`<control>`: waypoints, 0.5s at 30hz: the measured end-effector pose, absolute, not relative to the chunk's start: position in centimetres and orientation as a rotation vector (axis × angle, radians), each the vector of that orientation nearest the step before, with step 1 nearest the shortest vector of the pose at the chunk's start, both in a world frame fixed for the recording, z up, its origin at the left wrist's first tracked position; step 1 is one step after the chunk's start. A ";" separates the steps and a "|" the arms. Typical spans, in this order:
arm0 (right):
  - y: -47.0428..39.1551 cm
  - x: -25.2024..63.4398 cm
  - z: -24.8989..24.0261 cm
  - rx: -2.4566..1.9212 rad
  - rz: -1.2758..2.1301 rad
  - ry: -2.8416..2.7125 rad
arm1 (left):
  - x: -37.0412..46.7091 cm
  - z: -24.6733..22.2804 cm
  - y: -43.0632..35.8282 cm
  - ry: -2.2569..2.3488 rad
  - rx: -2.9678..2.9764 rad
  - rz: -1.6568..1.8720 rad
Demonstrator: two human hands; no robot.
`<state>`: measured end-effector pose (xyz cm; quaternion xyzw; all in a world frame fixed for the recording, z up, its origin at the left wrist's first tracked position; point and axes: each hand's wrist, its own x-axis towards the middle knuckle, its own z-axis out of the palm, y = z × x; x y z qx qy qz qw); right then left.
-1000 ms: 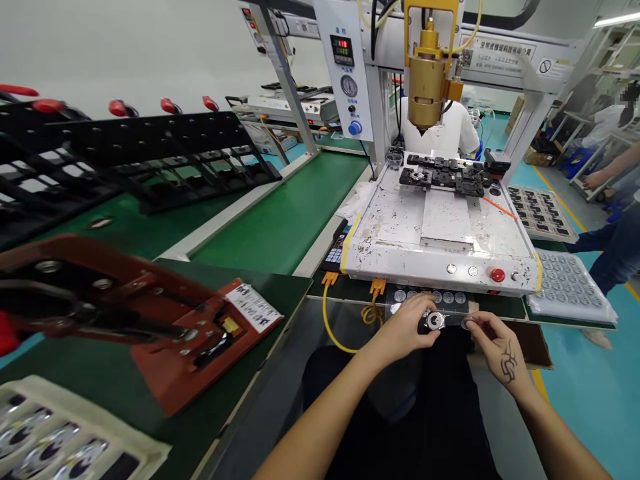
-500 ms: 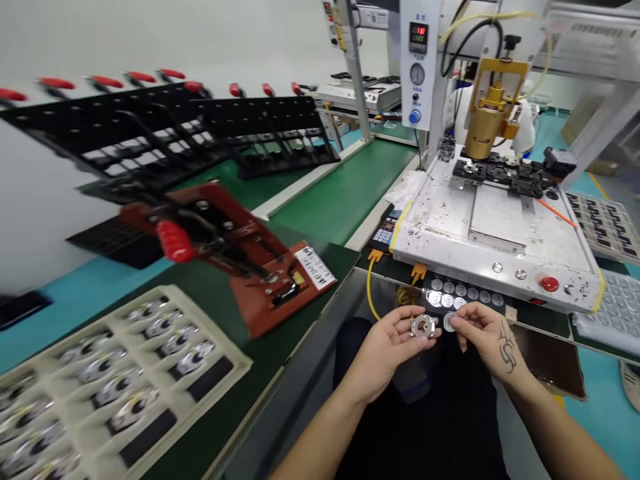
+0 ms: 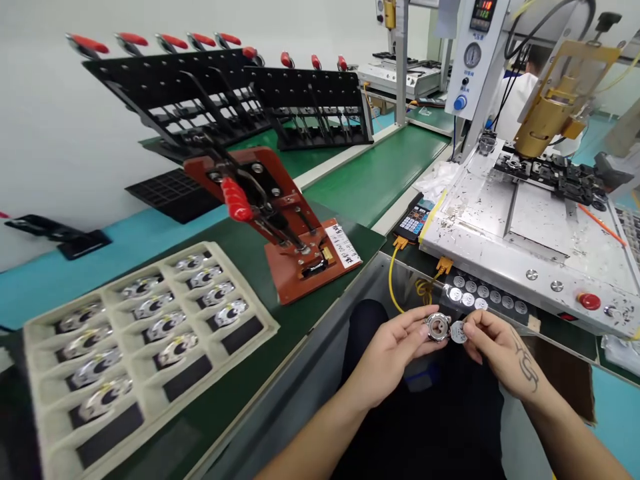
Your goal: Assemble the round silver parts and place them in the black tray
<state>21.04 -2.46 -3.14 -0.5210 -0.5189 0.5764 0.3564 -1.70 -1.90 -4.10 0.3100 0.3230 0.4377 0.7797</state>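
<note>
My left hand (image 3: 393, 353) is closed on a silver watch case (image 3: 433, 335), holding it by the rim between thumb and fingers, its round opening facing up. A thin round silver disc (image 3: 459, 332) with faint marks is pinched at its edge by the thumb and fingers of my right hand (image 3: 493, 339). The disc is right beside the watch case; whether they touch I cannot tell. Just beyond my hands lies a dark strip (image 3: 489, 285) bearing rows of similar round silver discs.
At left is a cream tray (image 3: 267, 321) with several watch cases in its compartments. Behind it stands a red-brown toggle-clamp fixture (image 3: 290, 283). A white press machine (image 3: 480, 250) with a red button (image 3: 589, 301) is at right, a keypad (image 3: 414, 221) beside it. Black clamp racks (image 3: 310, 90) stand at the back.
My view has turned left, so the surroundings sit further right in the picture. The disc and the watch case have come closer together. The case is turned slightly in my left hand.
</note>
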 end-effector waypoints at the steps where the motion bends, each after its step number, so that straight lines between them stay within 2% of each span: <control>1: -2.4 20.9 -2.9 -1.348 1.460 -1.377 | -1.8 -4.1 -2.0 0.698 0.679 0.946; 7: -2.3 19.0 -1.5 -1.297 1.118 -1.594 | -1.8 -3.7 -2.3 0.730 0.766 0.962; 15: -2.4 18.2 -2.0 -1.265 1.136 -1.611 | -1.4 -3.7 -2.7 0.770 0.789 0.957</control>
